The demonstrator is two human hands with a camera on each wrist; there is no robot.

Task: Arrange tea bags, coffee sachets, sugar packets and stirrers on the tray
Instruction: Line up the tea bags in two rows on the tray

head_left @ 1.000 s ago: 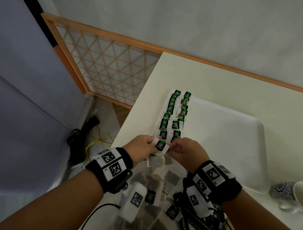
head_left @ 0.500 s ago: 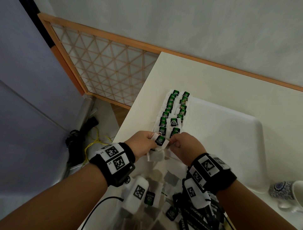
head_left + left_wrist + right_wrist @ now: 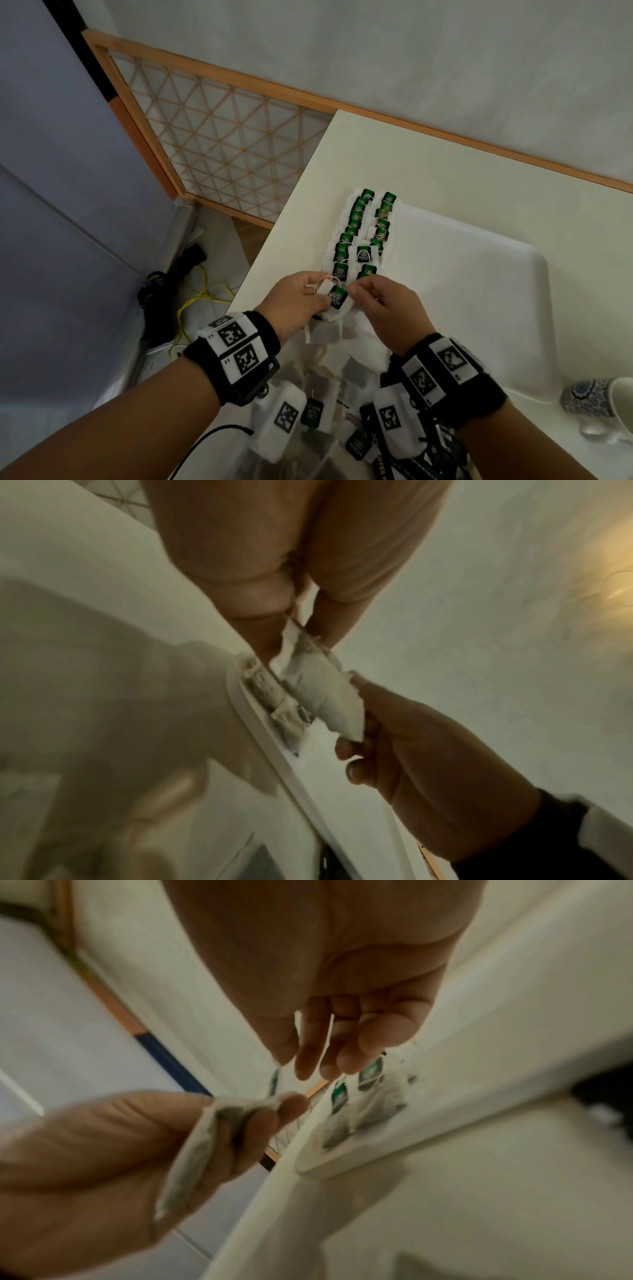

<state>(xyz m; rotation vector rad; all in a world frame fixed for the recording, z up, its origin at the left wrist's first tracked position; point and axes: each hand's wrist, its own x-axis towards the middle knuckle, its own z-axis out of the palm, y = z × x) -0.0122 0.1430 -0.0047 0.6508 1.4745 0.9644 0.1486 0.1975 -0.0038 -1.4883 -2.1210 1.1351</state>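
Note:
Both hands meet over the near left corner of the white tray. Between them is a tea bag with a green tag. My left hand pinches its left side and my right hand pinches its right edge. The left wrist view shows the paper tea bag stretched between the left hand and the right hand. A second tea bag dangles under the left hand. Two rows of tea bags lie along the tray's left edge, just beyond the hands.
A clear bag of loose tea bags and dark coffee sachets lies under my wrists at the table's near edge. A patterned cup stands at the right. The table's left edge drops to a floor with cables.
Both hands have kept hold of the tea bag and edged slightly forward toward the rows on the tray. Nothing was let go.

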